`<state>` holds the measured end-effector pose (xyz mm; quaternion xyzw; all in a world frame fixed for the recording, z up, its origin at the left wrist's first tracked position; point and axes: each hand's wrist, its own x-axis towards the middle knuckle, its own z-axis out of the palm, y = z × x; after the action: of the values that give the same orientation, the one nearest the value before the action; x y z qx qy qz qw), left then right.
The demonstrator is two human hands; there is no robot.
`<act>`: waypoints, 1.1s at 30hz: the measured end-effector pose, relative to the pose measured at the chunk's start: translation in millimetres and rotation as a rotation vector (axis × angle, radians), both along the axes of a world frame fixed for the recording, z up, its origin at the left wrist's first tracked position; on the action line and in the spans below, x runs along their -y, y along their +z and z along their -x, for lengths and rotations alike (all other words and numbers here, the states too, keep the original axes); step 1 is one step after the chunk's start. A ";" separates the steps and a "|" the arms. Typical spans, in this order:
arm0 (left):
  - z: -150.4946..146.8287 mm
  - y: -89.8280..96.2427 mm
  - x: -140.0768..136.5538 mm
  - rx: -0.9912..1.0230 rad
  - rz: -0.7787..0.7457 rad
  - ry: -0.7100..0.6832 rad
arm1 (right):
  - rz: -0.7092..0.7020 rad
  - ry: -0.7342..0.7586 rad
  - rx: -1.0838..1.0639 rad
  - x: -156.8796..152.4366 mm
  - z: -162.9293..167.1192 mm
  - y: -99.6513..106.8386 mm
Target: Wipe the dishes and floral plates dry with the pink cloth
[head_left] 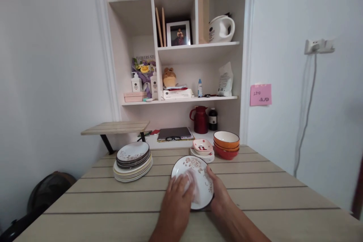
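Observation:
A white plate [181, 163] with a dark rim and brown flower pattern is held low over the table, tilted slightly toward me. My right hand [219, 193] grips its right edge, thumb on top and the other fingers underneath. Pressed onto the plate's face by my left hand [178, 193] is a thin pinkish cloth [195, 187], partly covered by the curled fingers and a little blurred. Left of my hands stands a stack of similar dark-rimmed plates [133, 152] on top of yellow-rimmed plates [133, 176].
Behind the held plate are small patterned dishes [202, 145] on white saucers [208, 157], beside stacked orange and red bowls [227, 145]. A raised wooden shelf [115, 127] overhangs the table's back left. Further back stand a red jug [200, 120], a laptop [174, 133] and glasses [172, 138].

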<state>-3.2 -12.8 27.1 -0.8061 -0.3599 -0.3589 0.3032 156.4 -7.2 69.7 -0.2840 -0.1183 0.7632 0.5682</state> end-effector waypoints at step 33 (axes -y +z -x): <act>1.5 4.5 -1.5 0.009 -0.118 0.049 | -0.026 0.023 0.055 0.0 11.5 -8.0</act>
<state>-4.6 -11.3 31.6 -0.7760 -0.3593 -0.3756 0.3573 144.9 -7.2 61.7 -0.2958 -0.1472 0.7600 0.5597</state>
